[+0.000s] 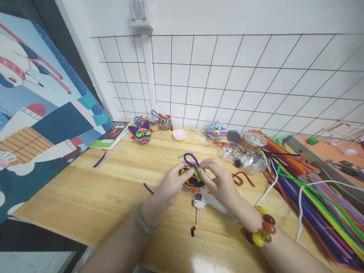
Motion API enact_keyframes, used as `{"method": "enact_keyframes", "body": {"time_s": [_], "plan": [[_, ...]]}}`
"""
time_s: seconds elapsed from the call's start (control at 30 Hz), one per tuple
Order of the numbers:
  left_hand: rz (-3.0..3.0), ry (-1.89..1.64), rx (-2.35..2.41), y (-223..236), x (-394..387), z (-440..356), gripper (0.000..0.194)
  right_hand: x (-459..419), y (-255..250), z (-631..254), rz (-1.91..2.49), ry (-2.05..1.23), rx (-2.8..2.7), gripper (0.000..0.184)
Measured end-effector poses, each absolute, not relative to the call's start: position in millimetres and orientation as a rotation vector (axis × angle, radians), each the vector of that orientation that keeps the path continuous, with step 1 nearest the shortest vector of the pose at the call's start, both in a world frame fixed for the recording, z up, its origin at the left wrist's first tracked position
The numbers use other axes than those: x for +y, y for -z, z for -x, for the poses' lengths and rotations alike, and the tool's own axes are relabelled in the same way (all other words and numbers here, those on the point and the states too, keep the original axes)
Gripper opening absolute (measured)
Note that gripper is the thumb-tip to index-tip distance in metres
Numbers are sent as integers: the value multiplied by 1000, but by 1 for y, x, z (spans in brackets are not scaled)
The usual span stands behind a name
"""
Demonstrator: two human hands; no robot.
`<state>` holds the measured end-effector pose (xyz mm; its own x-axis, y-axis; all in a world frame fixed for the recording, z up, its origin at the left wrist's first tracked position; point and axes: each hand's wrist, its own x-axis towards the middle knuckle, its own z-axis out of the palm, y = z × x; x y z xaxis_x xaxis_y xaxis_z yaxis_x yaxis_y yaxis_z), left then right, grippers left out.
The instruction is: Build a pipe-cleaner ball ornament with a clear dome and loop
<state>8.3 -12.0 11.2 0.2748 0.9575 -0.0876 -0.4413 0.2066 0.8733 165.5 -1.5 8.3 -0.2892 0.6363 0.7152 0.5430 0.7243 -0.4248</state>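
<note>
Between my two hands is a small round ornament (pixel 194 183) wound in dark, orange and green pipe cleaner, with a purple pipe cleaner loop (pixel 191 155) standing up from its top. My left hand (pixel 174 180) grips its left side, thumb pressed near the base of the loop. From the other side my right hand (pixel 217 178) pinches at the same spot with thumb and fingers. Just below, a white glue gun (pixel 209 201) lies on the wooden table (pixel 113 197), partly under my right hand, a glue stick (pixel 198 218) poking out of it.
Finished pipe cleaner ornaments (pixel 142 135) and a pink dish (pixel 180 134) stand by the wall. Clear plastic shells (pixel 253 162) and a brown pipe cleaner piece (pixel 245 178) lie to the right, beside a big pipe cleaner bundle (pixel 315 201) crossed by a white cord (pixel 300 212). A picture board (pixel 54 125) leans at left.
</note>
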Motion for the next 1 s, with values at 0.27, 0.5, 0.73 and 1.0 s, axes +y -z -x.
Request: {"method": "enact_keyframes", "body": {"time_s": [0.27, 0.5, 0.73, 1.0], "plan": [[-963, -1154, 708, -4, -10, -8, 35, 0, -7, -166, 901, -161, -1906, 8], [-996, -1159, 685, -2, -11, -12, 37, -2, -9, -166, 923, -220, -1856, 8], [-937, -1080, 695, -2, -10, -10, 45, 4, -14, -170, 979, -422, -1834, 9], [-892, -970, 691, -8, -12, -8, 42, 9, -19, -173, 1057, -784, -1759, 28]]}}
